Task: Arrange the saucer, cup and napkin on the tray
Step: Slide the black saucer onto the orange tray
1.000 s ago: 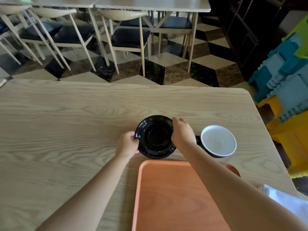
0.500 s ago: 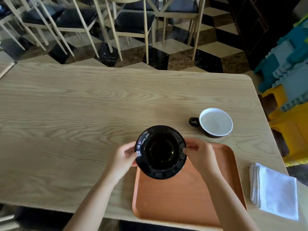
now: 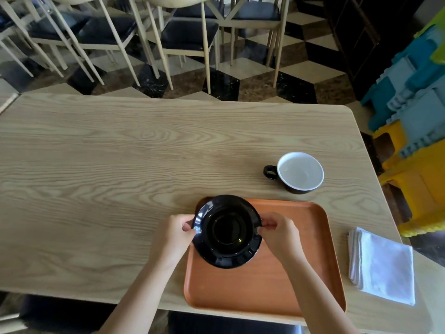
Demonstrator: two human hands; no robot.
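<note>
A glossy black saucer (image 3: 227, 231) is over the far-left corner of the orange tray (image 3: 301, 273). My left hand (image 3: 172, 235) pinches its left rim and my right hand (image 3: 277, 233) pinches its right rim. Whether the saucer rests on the tray or hovers just above it I cannot tell. A black cup (image 3: 297, 173) with a white inside stands on the table beyond the tray, its handle pointing left. A folded white napkin (image 3: 382, 265) lies on the table right of the tray.
The wooden table (image 3: 120, 165) has its right edge close to the napkin and its near edge just below the tray. Chairs (image 3: 187, 32) stand beyond the far edge. Stacked blue and yellow plastic stools (image 3: 416, 141) are to the right.
Both hands have carried the saucer from the table beyond the tray toward me, over the tray's far-left corner. The camera tilted down, so the cup and napkin show fully.
</note>
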